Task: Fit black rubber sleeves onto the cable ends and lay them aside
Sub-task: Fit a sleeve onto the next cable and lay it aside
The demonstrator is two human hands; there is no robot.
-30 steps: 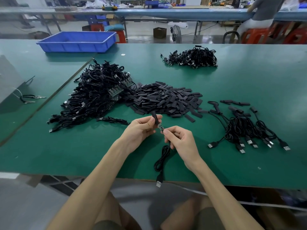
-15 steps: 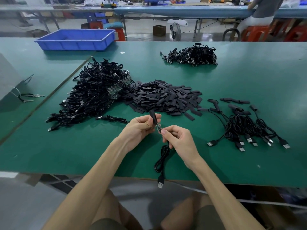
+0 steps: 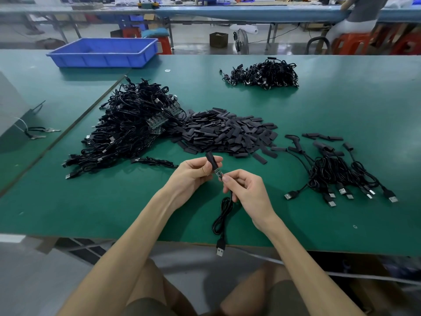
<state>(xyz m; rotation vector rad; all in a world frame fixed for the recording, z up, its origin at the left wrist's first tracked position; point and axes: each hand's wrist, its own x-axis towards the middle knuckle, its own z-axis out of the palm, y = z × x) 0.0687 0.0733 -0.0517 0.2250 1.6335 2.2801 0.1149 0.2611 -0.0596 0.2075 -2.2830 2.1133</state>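
Single view: camera on my head, wide-angle, facing forward and tilted down over the green table [image 3: 341, 110]. My left hand [image 3: 191, 176] and right hand [image 3: 248, 195] are close to the lens, just below frame centre. Forearms come in from the bottom corners, my legs [image 3: 150, 290] under them. Table's near edge crosses low, far edge high. Another bench [image 3: 250, 12] and the floor fill the top strip, well away. Straight edges bow near the borders.

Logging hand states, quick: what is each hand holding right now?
Left hand: closed, pinching a black sleeve.
Right hand: closed, pinching the cable just below its bare end.
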